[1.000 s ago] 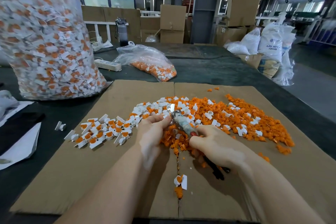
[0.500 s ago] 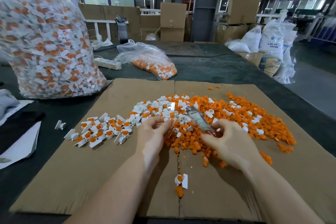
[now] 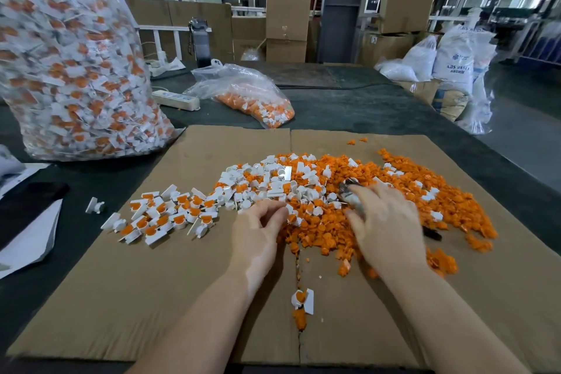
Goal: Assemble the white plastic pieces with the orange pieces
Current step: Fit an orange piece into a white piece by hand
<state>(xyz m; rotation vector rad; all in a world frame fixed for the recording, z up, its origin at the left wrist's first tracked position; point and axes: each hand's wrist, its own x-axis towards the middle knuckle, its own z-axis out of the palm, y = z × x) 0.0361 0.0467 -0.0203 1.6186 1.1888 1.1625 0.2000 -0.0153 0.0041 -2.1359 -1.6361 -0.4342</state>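
Observation:
A heap of loose orange pieces point(image 3: 394, 179) mixed with white plastic pieces point(image 3: 273, 179) lies on the cardboard sheet point(image 3: 151, 297). To its left is a cluster of assembled white-and-orange pieces point(image 3: 170, 215). One more assembled piece point(image 3: 302, 299) lies near me on the cardboard seam. My left hand point(image 3: 261, 231) is at the heap's near edge, its thumb and forefinger pinching a small piece that is mostly hidden. My right hand point(image 3: 388, 228) lies over the orange heap and holds pliers point(image 3: 349, 190). The pliers' jaws stick out past its fingers.
A big clear bag point(image 3: 69, 70) of assembled pieces stands at the far left. A smaller bag point(image 3: 249, 94) and a power strip point(image 3: 176, 99) lie behind the cardboard. A stray white piece point(image 3: 94, 206) and paper point(image 3: 27, 240) lie to the left on the dark table.
My right hand has carried the pliers away from my left hand, to the right over the orange heap. My left hand has lowered to the heap's edge.

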